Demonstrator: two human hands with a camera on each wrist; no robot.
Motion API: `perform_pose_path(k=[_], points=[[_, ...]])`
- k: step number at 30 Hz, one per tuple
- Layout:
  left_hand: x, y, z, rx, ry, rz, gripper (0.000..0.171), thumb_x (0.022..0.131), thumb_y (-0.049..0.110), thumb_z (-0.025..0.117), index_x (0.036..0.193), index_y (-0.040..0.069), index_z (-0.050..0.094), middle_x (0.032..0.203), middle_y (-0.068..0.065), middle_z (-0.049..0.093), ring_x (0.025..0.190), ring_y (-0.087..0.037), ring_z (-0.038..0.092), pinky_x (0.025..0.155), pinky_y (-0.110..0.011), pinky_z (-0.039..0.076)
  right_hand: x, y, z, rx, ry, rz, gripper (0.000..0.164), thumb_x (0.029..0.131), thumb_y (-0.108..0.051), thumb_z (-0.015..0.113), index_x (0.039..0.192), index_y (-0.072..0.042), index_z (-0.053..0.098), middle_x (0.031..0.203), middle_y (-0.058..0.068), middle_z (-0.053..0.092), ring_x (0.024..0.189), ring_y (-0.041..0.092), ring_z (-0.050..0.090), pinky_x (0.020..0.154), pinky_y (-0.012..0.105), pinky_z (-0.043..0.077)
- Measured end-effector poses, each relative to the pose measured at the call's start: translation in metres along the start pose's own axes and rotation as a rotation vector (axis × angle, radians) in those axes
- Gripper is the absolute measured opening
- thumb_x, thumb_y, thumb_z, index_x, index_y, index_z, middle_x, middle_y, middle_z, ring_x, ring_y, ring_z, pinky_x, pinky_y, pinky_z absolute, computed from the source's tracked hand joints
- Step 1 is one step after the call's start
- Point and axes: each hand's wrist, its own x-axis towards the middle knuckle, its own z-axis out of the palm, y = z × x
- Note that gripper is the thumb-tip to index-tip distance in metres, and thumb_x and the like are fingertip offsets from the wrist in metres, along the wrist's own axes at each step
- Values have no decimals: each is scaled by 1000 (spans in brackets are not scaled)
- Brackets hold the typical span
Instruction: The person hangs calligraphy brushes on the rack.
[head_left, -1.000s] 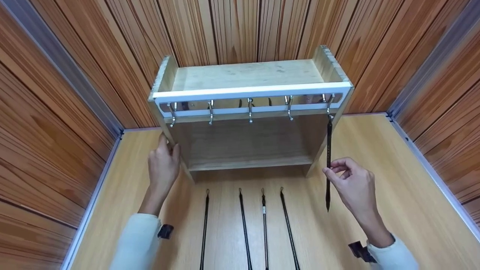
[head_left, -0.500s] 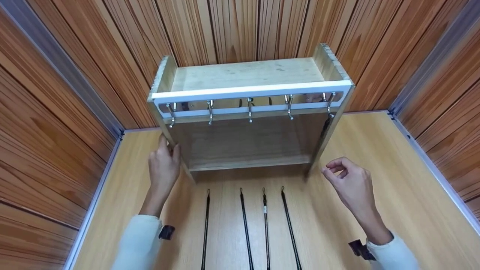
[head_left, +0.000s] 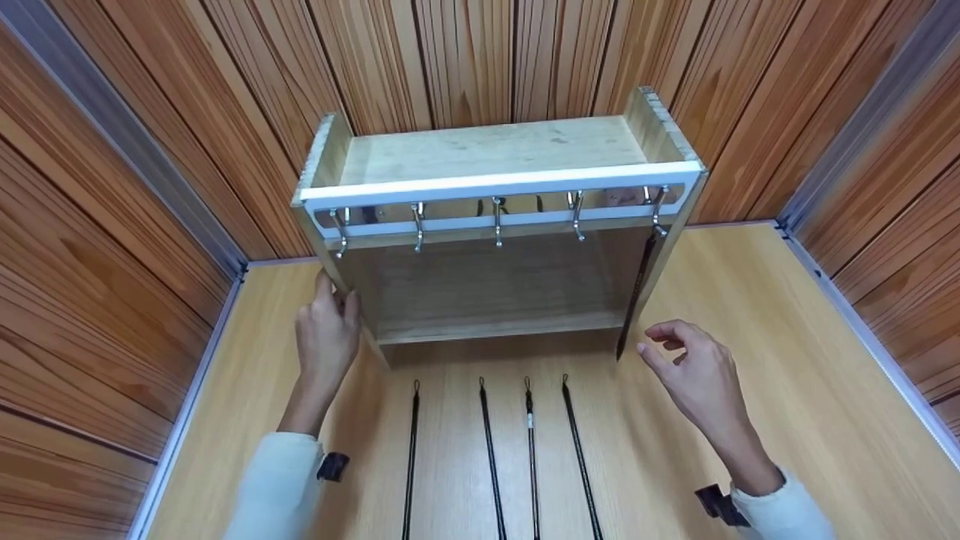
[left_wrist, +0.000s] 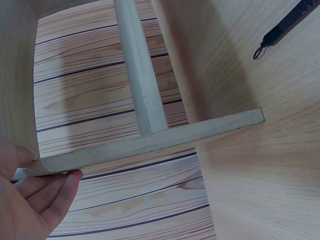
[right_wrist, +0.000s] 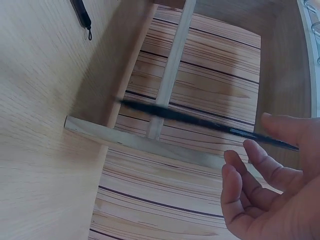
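Observation:
A small wooden shelf (head_left: 487,154) stands at the back, with a white hook rail (head_left: 465,182) along its upper front. My left hand (head_left: 328,330) grips the front edge of its left side panel (left_wrist: 110,151), thumb inside and fingers outside. From the rightmost hook (head_left: 658,206) hangs a slim black calligraphy brush (head_left: 637,289), pointed tip down and slanting toward the lower left. Just right of that tip is my right hand (head_left: 694,367), thumb and fingers apart and holding nothing. In the right wrist view the hanging brush (right_wrist: 200,121) passes beyond the fingertips.
Several more black brushes with end loops lie side by side on the wooden table (head_left: 810,337), among them a leftmost brush (head_left: 411,457) and a rightmost brush (head_left: 581,457). The other hooks (head_left: 498,221) carry nothing. Slatted wood walls (head_left: 465,60) enclose the table.
The right thumb and fingers have let go of the brush and spread apart. The brush has swung left against the shelf's right side and back a little. The left hand stays put.

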Motion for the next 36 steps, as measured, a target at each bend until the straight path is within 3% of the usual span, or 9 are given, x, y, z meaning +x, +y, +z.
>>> perform_pose_path(k=[9, 15, 21, 28, 36], points=[[-2, -1, 0, -13, 6, 19, 40, 100, 5, 57, 138, -5, 49, 111, -28, 67, 88, -36, 72, 56, -40, 54, -7, 0, -4, 11, -47, 46, 28, 96, -20, 70, 114, 1, 67, 108, 17, 69, 95, 32, 64, 81, 48, 50], [0, -1, -1, -7, 4, 2, 40, 100, 5, 58, 138, -3, 49, 117, -28, 65, 100, -39, 68, 65, -43, 59, -14, 3, -8, 62, -110, 105, 35, 100, -27, 64, 122, 0, 63, 113, 19, 68, 104, 35, 63, 90, 52, 46], [0, -3, 1, 8, 30, 43, 36, 98, 2, 60, 132, -8, 53, 104, -29, 69, 83, -33, 72, 51, -35, 47, -21, 12, -11, 100, -174, 180, 39, 102, -33, 59, 124, -1, 62, 111, 19, 69, 108, 36, 62, 97, 54, 40], [-1, -2, 2, -4, 24, 15, 39, 99, 4, 58, 136, -6, 50, 113, -29, 66, 97, -38, 69, 57, -40, 53, -32, 26, -7, 94, -229, 233, 49, 104, -41, 51, 131, 0, 57, 112, 17, 69, 111, 39, 61, 89, 57, 48], [-1, -1, 1, -23, 20, -7, 40, 100, 5, 57, 138, -5, 49, 118, -29, 64, 103, -40, 66, 64, -43, 58, -48, 44, 2, 56, -294, 307, 55, 107, -45, 41, 133, 3, 53, 107, 11, 73, 113, 42, 59, 87, 55, 46]])
